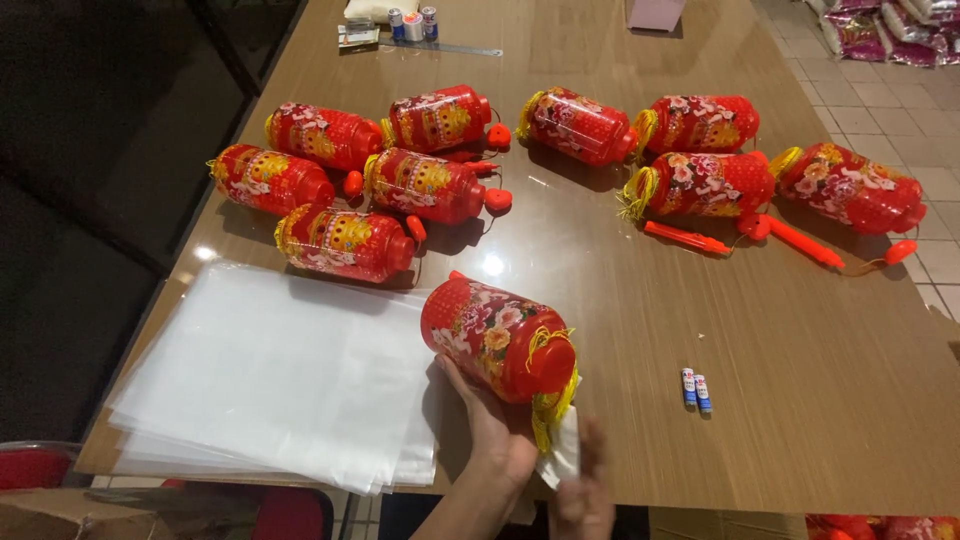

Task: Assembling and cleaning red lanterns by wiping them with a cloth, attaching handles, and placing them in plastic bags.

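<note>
The left hand [492, 425] is reaching up from the near table edge and cupping the underside of a red lantern [497, 338], its fingers wrapping the flowered body. The lantern is lying tilted on the wooden table [640, 330], its red cap and yellow tassel [550, 395] pointing toward the person, just right of a stack of clear plastic sheets [270, 375]. The right hand [585, 490] is sitting low at the table edge, blurred; it is touching a small white slip [562, 455] beneath the tassel, but whether its fingers are pinching it or lying loose cannot be told.

Two small batteries [696, 390] are lying side by side to the right of the lantern, apart from it. Farther back, two groups of similar lanterns are resting on their sides: five at the left [360, 180] and four at the right [720, 160], with red handle sticks [687, 238] lying among the right group. At the far end, a ruler [440, 47] is lying beside a few more batteries [412, 24].
</note>
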